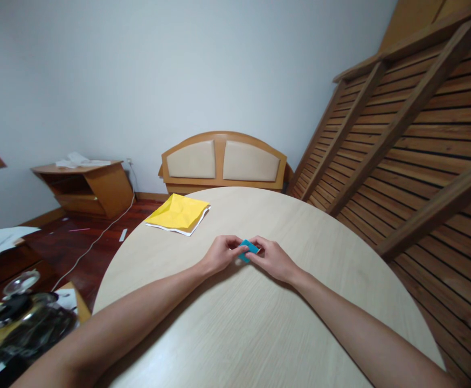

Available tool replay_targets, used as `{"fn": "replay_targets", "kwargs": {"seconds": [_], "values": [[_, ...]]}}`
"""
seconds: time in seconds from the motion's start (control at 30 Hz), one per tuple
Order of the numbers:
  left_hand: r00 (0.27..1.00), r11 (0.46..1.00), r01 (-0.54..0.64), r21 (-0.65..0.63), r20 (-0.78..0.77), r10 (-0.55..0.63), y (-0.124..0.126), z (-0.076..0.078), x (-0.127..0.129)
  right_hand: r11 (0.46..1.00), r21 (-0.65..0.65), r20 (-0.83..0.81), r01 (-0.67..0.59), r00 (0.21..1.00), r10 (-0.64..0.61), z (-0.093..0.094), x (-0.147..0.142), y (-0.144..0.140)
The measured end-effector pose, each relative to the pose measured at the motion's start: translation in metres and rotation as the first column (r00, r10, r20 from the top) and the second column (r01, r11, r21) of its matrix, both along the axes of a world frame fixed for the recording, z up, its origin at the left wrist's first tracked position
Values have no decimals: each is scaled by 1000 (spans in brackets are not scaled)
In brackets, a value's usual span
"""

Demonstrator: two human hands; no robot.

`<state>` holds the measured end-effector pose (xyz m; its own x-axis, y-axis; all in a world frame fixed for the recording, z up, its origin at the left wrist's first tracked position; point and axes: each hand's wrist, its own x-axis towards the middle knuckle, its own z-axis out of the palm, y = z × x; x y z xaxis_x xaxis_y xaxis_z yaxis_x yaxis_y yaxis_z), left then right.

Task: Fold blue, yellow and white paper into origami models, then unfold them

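My big round worktop has yellow paper lying far from me. My left hand and right hand meet in the middle, fingers pinching a tiny blue paper. If I squeeze crooked, it might crumple.

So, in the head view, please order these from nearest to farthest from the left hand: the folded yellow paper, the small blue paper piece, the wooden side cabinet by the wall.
1. Small blue paper piece: pinched by the left hand and right hand.
2. Folded yellow paper: on the round table, beyond, to the left.
3. Wooden side cabinet: far left, against the wall.
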<state>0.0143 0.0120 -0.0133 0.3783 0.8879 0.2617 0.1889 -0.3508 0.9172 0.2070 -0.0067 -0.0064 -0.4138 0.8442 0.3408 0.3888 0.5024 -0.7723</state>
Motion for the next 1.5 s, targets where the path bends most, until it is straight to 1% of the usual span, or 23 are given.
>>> {"fn": "replay_targets", "kwargs": {"seconds": [0.1,0.23,0.33,0.43,0.57,0.7,0.9,1.03,1.33,1.5], "values": [[999,999,-26,23,41,25,0,0,0,999,8,25,42,999,-42,-2,3,3],[996,989,-40,143,-70,50,-2,4,-2,996,37,66,83,994,-86,-1,5,3],[987,968,-37,246,-145,75,-5,7,-4,988,117,67,96,992,-104,2,3,2],[980,939,-29,343,-175,94,-8,10,-6,970,210,60,121,989,-136,4,2,2],[977,903,-9,429,-191,100,-8,12,-7,957,262,58,124,988,-144,4,4,4],[973,888,-2,460,-205,108,-6,9,-8,953,278,55,122,988,-142,2,5,4],[963,858,26,514,-242,116,-3,4,-9,956,282,87,85,990,-113,2,5,3],[957,840,27,541,-257,135,-4,5,-9,948,306,97,90,987,-125,3,6,3],[948,840,25,542,-280,152,-8,10,-8,946,315,105,80,987,-118,5,6,0],[944,814,3,581,-270,189,-8,9,-6,948,311,96,75,989,-110,7,6,-1]]}}
